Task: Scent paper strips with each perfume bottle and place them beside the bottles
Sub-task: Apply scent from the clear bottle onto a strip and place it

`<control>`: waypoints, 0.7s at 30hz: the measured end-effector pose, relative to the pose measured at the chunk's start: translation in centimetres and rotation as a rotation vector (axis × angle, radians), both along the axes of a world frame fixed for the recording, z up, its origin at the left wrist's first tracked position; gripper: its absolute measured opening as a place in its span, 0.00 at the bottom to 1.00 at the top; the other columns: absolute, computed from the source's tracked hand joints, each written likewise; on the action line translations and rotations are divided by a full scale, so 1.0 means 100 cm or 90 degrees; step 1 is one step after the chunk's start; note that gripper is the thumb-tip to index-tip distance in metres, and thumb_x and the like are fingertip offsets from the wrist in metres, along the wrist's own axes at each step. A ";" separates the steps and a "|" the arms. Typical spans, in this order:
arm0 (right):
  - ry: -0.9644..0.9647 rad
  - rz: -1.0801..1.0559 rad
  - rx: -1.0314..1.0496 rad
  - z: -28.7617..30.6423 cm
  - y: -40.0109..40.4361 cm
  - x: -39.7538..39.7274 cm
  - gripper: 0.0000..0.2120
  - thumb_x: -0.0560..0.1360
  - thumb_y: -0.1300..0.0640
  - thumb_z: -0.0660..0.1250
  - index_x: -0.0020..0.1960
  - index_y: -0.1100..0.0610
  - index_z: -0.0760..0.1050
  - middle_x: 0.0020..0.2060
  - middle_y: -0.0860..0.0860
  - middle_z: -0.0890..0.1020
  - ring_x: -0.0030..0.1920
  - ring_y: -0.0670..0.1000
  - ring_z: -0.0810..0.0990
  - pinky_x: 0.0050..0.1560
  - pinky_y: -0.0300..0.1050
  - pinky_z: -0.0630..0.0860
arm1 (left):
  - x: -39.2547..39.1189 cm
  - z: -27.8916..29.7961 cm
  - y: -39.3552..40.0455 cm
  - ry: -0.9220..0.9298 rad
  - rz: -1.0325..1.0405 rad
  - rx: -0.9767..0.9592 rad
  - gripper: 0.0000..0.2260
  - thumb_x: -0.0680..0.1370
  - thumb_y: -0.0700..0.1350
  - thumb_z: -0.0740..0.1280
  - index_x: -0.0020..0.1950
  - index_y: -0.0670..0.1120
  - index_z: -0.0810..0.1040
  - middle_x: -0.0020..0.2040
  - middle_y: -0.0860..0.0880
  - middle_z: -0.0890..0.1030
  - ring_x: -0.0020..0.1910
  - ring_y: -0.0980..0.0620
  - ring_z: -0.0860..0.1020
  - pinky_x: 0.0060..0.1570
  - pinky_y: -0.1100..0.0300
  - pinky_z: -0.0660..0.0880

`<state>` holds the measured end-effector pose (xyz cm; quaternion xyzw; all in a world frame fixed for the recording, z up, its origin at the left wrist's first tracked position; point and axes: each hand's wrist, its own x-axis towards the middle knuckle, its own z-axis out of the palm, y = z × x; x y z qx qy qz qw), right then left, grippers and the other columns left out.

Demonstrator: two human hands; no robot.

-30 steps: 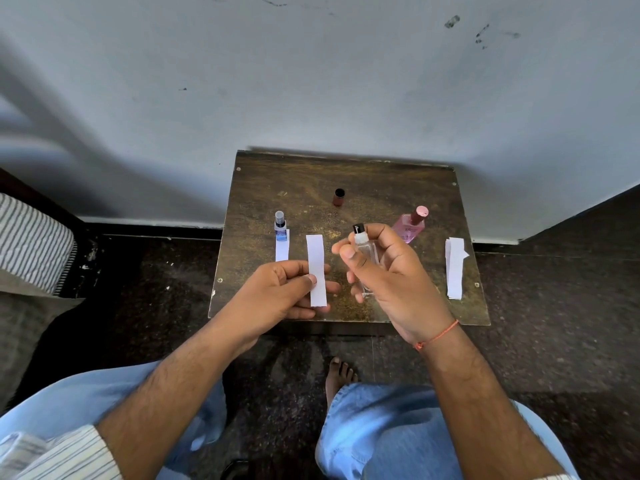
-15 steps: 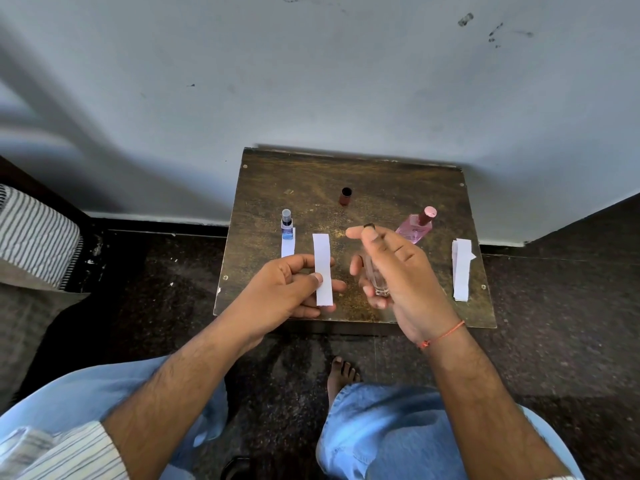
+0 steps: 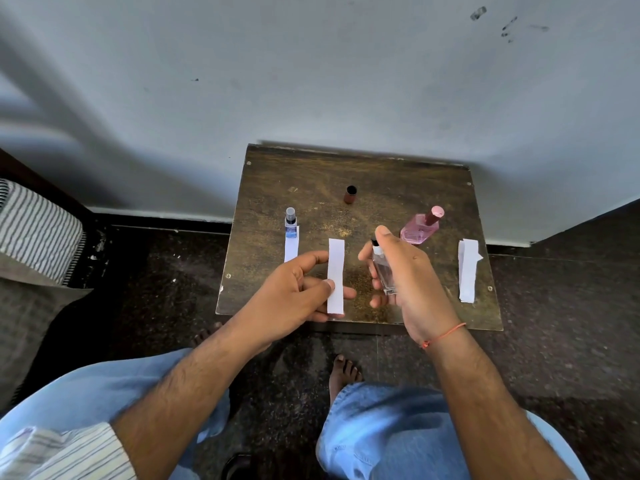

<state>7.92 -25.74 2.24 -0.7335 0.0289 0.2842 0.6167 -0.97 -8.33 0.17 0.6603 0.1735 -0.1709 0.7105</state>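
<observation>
The right hand [image 3: 408, 275] has its grip closed around a clear perfume bottle [image 3: 383, 271], index finger on top of the sprayer, the nozzle facing left. The left hand [image 3: 298, 296] pinches a white paper strip [image 3: 335, 275] between thumb and fingers near its lower end, holding it upright just left of the bottle with a narrow gap between them. Both hands hover over the near edge of the small brown desk [image 3: 381, 181], whose near right corner lies bare.

The clear bottle looks nearly empty of colour. Beyond the right hand a pink bottle [image 3: 420, 228] with a pink cap leans. Beyond the left hand a small blue bottle [image 3: 291, 223] stands at the far end of a flat strip [image 3: 291, 245]. A dark red cap [image 3: 350, 195] stands open-end up further back, between the bottles. Right of the right hand, spare strips [image 3: 467, 270] lie stacked near the desk's right edge. The desk's far edge meets the wall [image 3: 311, 81].
</observation>
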 end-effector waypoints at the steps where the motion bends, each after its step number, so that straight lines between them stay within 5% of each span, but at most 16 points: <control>1: -0.015 0.003 -0.016 -0.002 0.002 0.000 0.25 0.84 0.37 0.62 0.46 0.56 0.83 0.37 0.54 0.74 0.39 0.55 0.73 0.31 0.46 0.73 | 0.000 0.000 0.000 -0.004 -0.001 0.002 0.18 0.88 0.39 0.63 0.74 0.55 0.72 0.54 0.49 0.91 0.52 0.45 0.90 0.45 0.60 0.84; 5: -0.138 0.032 -0.169 -0.008 0.003 0.000 0.23 0.77 0.31 0.60 0.43 0.46 0.85 0.30 0.37 0.79 0.36 0.44 0.78 0.43 0.48 0.73 | -0.001 0.001 -0.003 -0.019 -0.003 0.007 0.20 0.87 0.38 0.63 0.77 0.57 0.71 0.54 0.48 0.91 0.53 0.43 0.89 0.54 0.51 0.86; 11: -0.294 0.048 -0.266 -0.013 0.005 -0.008 0.17 0.82 0.40 0.65 0.43 0.50 0.80 0.35 0.44 0.83 0.40 0.44 0.80 0.38 0.36 0.70 | -0.002 0.007 -0.006 -0.026 -0.023 -0.008 0.22 0.88 0.39 0.63 0.74 0.64 0.71 0.54 0.47 0.90 0.52 0.44 0.89 0.58 0.46 0.84; 13: -0.322 0.043 -0.265 -0.014 0.007 -0.009 0.12 0.81 0.41 0.64 0.49 0.46 0.82 0.42 0.41 0.86 0.43 0.41 0.82 0.41 0.35 0.74 | -0.002 0.008 -0.007 -0.022 -0.025 -0.018 0.23 0.88 0.39 0.63 0.75 0.64 0.70 0.53 0.47 0.90 0.52 0.43 0.89 0.58 0.46 0.84; 16: -0.353 0.048 -0.270 -0.013 0.008 -0.010 0.19 0.77 0.39 0.62 0.64 0.43 0.82 0.38 0.41 0.84 0.40 0.42 0.82 0.42 0.38 0.75 | -0.002 0.007 -0.007 -0.016 -0.017 -0.033 0.23 0.87 0.39 0.64 0.77 0.62 0.69 0.48 0.48 0.91 0.51 0.43 0.90 0.57 0.47 0.84; 21: -0.382 0.067 -0.287 -0.012 0.011 -0.011 0.23 0.76 0.40 0.61 0.69 0.42 0.80 0.35 0.42 0.82 0.39 0.41 0.81 0.42 0.40 0.73 | -0.002 0.009 -0.007 -0.016 -0.012 -0.049 0.23 0.87 0.38 0.64 0.75 0.63 0.70 0.44 0.48 0.90 0.50 0.44 0.90 0.56 0.48 0.84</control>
